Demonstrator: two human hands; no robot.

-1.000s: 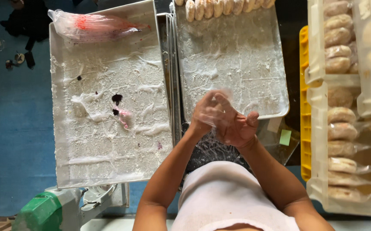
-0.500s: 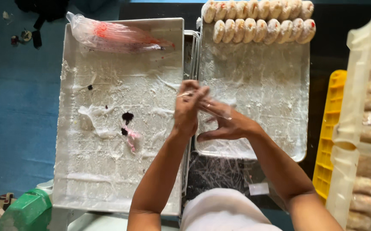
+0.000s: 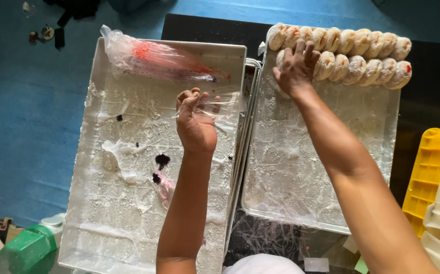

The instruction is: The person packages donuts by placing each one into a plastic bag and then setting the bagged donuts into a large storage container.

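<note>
Metal trays sit side by side below you, both dusted white with flour or sugar. Your left hand (image 3: 195,122) hovers over the left tray (image 3: 103,213), fingers curled shut on a thin clear plastic sheet (image 3: 225,105) that trails toward the gap between the trays. Your right hand (image 3: 295,65) reaches to the far end of the right tray (image 3: 301,167), fingers spread wide and bent down over one pastry (image 3: 281,57) at the left end of the nearer row; I cannot tell whether it grips yet or only touches.

Two rows of round, powdered pastries (image 3: 354,53) line the far edge of that tray, packed so each touches its neighbour. A few show a red spot of filling at the side.

On the left tray lie a crumpled piping bag (image 3: 159,60) smeared red, across the far end, and dark jam spots (image 3: 161,161) with a scrap of film near the middle. A green bottle (image 3: 24,251) stands at the lower left, a yellow crate (image 3: 425,172) at the right.

Risks, as I judge them: the pastries look soft and filled, so a hard pinch could squeeze filling out or dent one. Because they sit tight together, lifting one may drag or tip the next. The plastic sheet is flimsy and hangs loose; it may fold on itself, or brush the jam spots and pick up a smear. The far row lies close to the tray rim, so a nudge could push a pastry off.
</note>
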